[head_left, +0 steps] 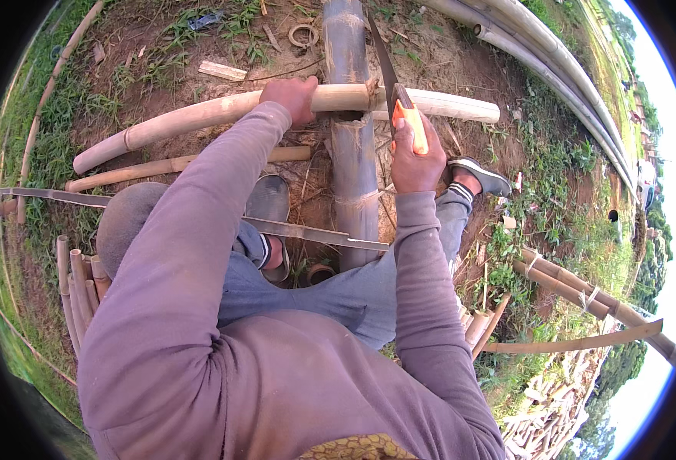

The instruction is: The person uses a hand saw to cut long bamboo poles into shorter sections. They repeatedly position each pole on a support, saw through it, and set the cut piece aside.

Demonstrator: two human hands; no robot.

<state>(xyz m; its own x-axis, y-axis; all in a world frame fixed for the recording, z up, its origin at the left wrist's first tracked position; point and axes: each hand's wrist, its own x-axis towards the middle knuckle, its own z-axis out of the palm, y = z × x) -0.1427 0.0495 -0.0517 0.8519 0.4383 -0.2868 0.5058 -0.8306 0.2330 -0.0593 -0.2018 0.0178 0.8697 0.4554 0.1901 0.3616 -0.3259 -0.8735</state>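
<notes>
My left hand (292,97) presses down on a pale bamboo pole (200,115) that lies crosswise over a thick grey bamboo trunk (351,153). My right hand (414,157) grips the orange handle of a hand saw (408,123). Its dark blade (382,57) runs away from me and meets the pale pole just right of the trunk. A long flat machete blade (299,230) lies across my lap, resting against the trunk. My feet in grey shoes (270,201) (480,175) sit on either side of the trunk.
A second thinner bamboo pole (161,166) lies below the pale one. Cut bamboo pieces (77,287) are stacked at my left. Long grey poles (552,57) lie at the upper right, lashed bamboo (575,287) at the right. Bare soil and grass lie all around.
</notes>
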